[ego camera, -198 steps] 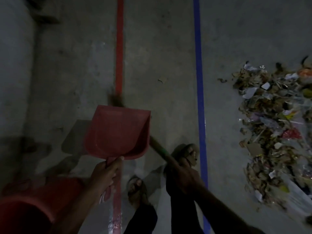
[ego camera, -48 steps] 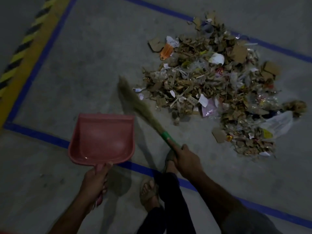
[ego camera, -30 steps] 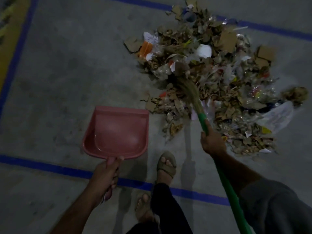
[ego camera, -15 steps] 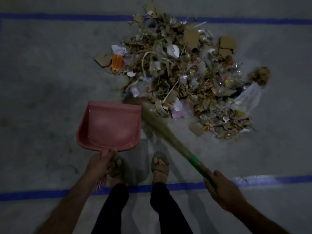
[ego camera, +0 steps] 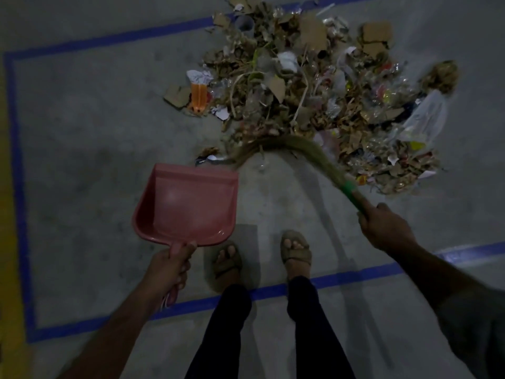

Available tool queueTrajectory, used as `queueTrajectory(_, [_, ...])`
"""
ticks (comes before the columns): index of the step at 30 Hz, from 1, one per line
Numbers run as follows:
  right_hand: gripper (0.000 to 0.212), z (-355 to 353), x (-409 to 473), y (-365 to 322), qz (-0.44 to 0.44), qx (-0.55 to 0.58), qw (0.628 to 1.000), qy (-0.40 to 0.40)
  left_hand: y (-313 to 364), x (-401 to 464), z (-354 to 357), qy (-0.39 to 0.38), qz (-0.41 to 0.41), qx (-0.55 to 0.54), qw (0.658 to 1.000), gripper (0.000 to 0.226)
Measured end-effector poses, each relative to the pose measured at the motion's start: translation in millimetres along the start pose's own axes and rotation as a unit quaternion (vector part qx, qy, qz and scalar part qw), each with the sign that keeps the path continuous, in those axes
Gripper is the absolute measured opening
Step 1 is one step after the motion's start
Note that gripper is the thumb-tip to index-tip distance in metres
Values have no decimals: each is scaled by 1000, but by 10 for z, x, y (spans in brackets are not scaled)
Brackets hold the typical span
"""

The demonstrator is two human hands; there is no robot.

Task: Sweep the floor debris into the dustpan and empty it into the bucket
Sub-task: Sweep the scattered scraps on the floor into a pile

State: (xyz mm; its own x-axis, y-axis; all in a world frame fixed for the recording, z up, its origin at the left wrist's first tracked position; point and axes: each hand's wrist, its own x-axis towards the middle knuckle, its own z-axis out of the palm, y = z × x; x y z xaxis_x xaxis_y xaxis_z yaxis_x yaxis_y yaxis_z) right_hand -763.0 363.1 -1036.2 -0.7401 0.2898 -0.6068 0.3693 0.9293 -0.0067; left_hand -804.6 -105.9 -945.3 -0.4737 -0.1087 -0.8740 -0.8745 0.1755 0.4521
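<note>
Dimly, on blue-taped concrete floor (ego camera: 82,138) (debris (ego camera: 314,86) heaped), left hand (ego camera: 168,269) grips dustpan (ego camera: 188,203), right hand (ego camera: 382,228) clasps broom (ego camera: 308,149).

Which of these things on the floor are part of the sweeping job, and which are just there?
Part of the job:
dustpan, held by the left hand
broom, held by the right hand
debris pile

Just there:
blue floor tape
yellow strip at the left edge
sandals on the person's feet

The bucket is not in view.
</note>
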Motion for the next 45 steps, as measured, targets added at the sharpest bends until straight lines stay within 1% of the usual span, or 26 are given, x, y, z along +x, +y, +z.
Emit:
queueTrajectory(4, [61,-44,-430,-287,-20,90,995,35,80,-51,-297,5,8,-19,1000,32])
queueTrajectory(7, [61,3,-968,-533,-41,148,988,28,157,-95,-488,4,12,-20,1000,31])
queueTrajectory(9, [63,85,-1318,-710,-58,167,984,6,202,-117,-614,-1,14,-22,1000,33])
queueTrajectory(12, [65,277,-1672,-970,-87,161,982,-50,234,-138,-806,0,10,-18,1000,35])
queueTrajectory(16, [55,472,-1858,-1268,-126,122,978,-110,149,-141,-1052,14,-3,-20,1000,36])
queueTrajectory(17, [54,517,-1857,-1316,-131,105,978,-120,111,-140,-1099,18,-5,-20,1000,36])
queueTrajectory(19, [59,628,-1778,-1356,-141,64,979,-136,29,-133,-1164,23,-10,-19,999,35])
queueTrajectory(20, [59,707,-1691,-1338,-136,46,979,-142,-17,-130,-1180,22,-13,-19,999,34])
queueTrajectory(23, [59,806,-1272,-1279,-57,36,990,-121,-159,-113,-1169,18,-9,-20,1000,34])
queueTrajectory(26, [60,681,-895,-1216,16,94,994,-56,-302,-54,-1052,27,-8,-18,999,36])
queueTrajectory(29, [63,510,-729,-1119,11,173,985,20,-385,-15,-874,18,-10,-46,999,34])
queueTrajectory(31, [64,419,-781,-1086,-6,210,977,43,-384,-29,-762,10,-17,-66,998,36])
queueTrajectory(35, [63,356,-1121,-1275,-54,246,968,21,-257,-91,-622,-11,-18,-90,996,37])
queueTrajectory(37, [64,359,-1202,-1508,-73,230,970,6,-160,-78,-618,-12,-18,-88,996,38])
queueTrajectory(40, [62,372,-1130,-1918,-98,177,979,-4,-10,-6,-668,-1,-15,-78,997,37])
queueTrajectory(43, [59,349,-791,-2203,-93,123,988,-24,114,78,-749,0,-5,-65,998,35])
queueTrajectory(45, [59,325,-527,-2239,-60,101,992,-36,196,140,-789,-6,-2,-44,999,32])
